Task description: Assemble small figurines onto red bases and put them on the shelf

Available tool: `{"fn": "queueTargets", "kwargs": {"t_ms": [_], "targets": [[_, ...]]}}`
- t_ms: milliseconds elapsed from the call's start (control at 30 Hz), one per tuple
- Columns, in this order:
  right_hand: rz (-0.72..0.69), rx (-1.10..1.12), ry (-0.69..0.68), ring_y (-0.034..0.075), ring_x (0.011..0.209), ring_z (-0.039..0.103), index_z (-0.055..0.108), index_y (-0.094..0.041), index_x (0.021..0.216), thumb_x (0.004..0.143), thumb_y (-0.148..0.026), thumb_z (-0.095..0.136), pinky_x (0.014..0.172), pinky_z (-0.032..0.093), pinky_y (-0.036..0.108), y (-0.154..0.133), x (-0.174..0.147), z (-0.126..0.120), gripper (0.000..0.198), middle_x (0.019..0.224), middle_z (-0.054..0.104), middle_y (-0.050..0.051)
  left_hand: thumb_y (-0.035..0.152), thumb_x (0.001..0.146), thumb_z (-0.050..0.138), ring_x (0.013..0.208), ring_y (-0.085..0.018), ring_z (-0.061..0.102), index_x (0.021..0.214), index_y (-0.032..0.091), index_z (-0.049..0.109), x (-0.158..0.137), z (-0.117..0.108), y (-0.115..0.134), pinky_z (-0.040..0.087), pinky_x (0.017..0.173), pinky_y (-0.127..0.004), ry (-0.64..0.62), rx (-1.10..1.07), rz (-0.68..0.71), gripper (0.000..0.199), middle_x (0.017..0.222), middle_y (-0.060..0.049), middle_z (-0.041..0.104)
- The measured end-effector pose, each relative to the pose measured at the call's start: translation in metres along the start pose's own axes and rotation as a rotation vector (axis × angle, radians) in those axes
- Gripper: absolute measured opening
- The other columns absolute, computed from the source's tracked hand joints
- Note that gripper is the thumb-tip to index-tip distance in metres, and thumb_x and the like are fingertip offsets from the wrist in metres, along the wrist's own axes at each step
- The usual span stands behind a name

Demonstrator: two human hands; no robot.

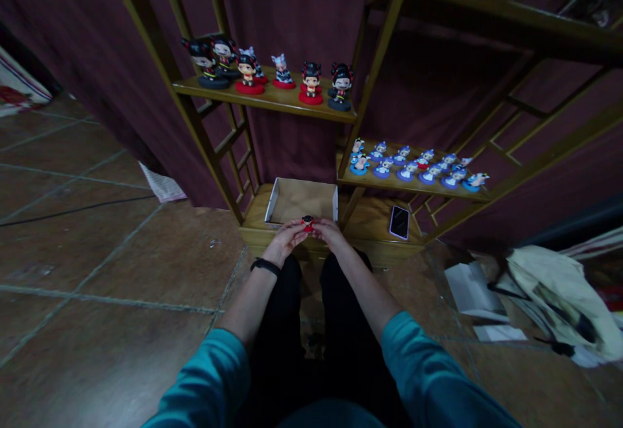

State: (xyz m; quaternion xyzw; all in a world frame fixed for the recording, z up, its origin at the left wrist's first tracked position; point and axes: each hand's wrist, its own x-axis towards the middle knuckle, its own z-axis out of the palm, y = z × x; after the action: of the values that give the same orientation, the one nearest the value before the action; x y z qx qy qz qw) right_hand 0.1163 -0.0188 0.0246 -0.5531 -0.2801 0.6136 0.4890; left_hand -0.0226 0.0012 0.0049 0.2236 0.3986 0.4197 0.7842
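Note:
Between my two hands is a small figurine (307,222) with black hair and a red base. The fingers of my left hand (291,234) grip it from the left, and those of my right hand (329,232) from the right. Just beyond them, an open cardboard box (277,202) with white sides rests on the low wooden shelf. On the upper left shelf (287,98) stand several figurines with black hair buns or grey hair, on red or dark bases. Several blue and purple figurines (407,169) stand in rows on the right shelf.
A phone (400,222) lies on the low shelf right of the box. Wooden posts (377,67) frame the shelves. On the floor to the right are a white box (474,290) and a cream cloth bag (559,291). A dark cable (78,209) crosses the floor at left.

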Motion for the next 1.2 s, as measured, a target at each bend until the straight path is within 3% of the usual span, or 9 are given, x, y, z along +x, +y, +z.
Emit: {"fn": "queueTargets", "kwargs": {"t_ms": [133,467,700,867,1000,1100,1200], "targets": [[0.002,0.037,-0.011,0.005,0.04,0.05,0.062,-0.014,0.075,0.066,-0.01,0.063,0.048,0.045,0.018,-0.001,-0.001,0.001,0.01,0.051,0.061,-0.003,0.008,0.064,0.072,0.061,-0.011,0.065,0.086,0.015,0.061,-0.003,0.002,-0.001,0.051,0.062,-0.021,0.04,0.067,0.046,0.025,0.072,-0.003,0.069],[-0.013,0.138,-0.112,0.01,0.049,0.059,0.061,-0.015,0.076,0.072,-0.01,0.06,0.056,0.052,0.022,0.004,-0.002,-0.004,0.007,0.056,0.064,0.0,0.02,0.06,0.075,0.064,-0.01,0.063,0.094,0.013,0.064,-0.003,0.003,-0.003,0.047,0.061,-0.02,-0.052,0.241,0.096,0.036,0.077,-0.006,0.068],[0.022,0.088,-0.128,0.01,0.053,0.061,0.061,-0.016,0.082,0.068,-0.007,0.062,0.057,0.051,0.021,0.003,-0.002,-0.006,0.016,0.06,0.066,0.0,0.022,0.059,0.074,0.061,-0.009,0.059,0.098,0.012,0.062,-0.003,0.007,-0.008,0.044,0.059,-0.019,-0.073,0.406,0.263,0.042,0.075,-0.003,0.066],[0.011,0.088,-0.068,0.01,0.057,0.062,0.059,-0.018,0.084,0.064,-0.003,0.062,0.06,0.05,0.022,0.003,0.0,-0.008,0.025,0.066,0.067,-0.002,0.015,0.065,0.063,0.07,-0.014,0.06,0.104,0.012,0.058,-0.003,0.01,-0.017,0.047,0.069,-0.026,-0.065,0.705,0.502,0.039,0.077,-0.002,0.066],[-0.033,0.058,-0.058,0.011,0.062,0.062,0.061,-0.019,0.087,0.061,-0.001,0.061,0.063,0.05,0.024,0.005,0.001,-0.013,0.032,0.073,0.067,-0.003,0.013,0.072,0.057,0.087,-0.019,0.061,0.117,0.016,0.051,-0.012,0.012,-0.022,0.046,0.079,-0.03,0.056,1.114,0.667,0.046,0.095,-0.007,0.066],[-0.059,0.037,-0.076,0.012,0.066,0.062,0.061,-0.02,0.089,0.06,-0.001,0.06,0.065,0.051,0.026,0.006,0.001,-0.015,0.035,0.077,0.068,-0.002,0.016,0.078,0.052,0.095,-0.021,0.059,0.126,0.017,0.045,-0.024,0.016,-0.023,0.045,0.08,-0.03,0.151,1.424,0.727,0.048,0.109,-0.011,0.061],[-0.069,0.018,-0.093,0.012,0.067,0.062,0.062,-0.021,0.09,0.058,0.0,0.058,0.067,0.052,0.027,0.005,0.001,-0.016,0.038,0.078,0.068,-0.002,0.021,0.083,0.046,0.095,-0.022,0.059,0.131,0.016,0.037,-0.034,0.021,-0.021,0.045,0.079,-0.03,0.196,1.698,0.729,0.049,0.11,-0.013,0.059]]}}
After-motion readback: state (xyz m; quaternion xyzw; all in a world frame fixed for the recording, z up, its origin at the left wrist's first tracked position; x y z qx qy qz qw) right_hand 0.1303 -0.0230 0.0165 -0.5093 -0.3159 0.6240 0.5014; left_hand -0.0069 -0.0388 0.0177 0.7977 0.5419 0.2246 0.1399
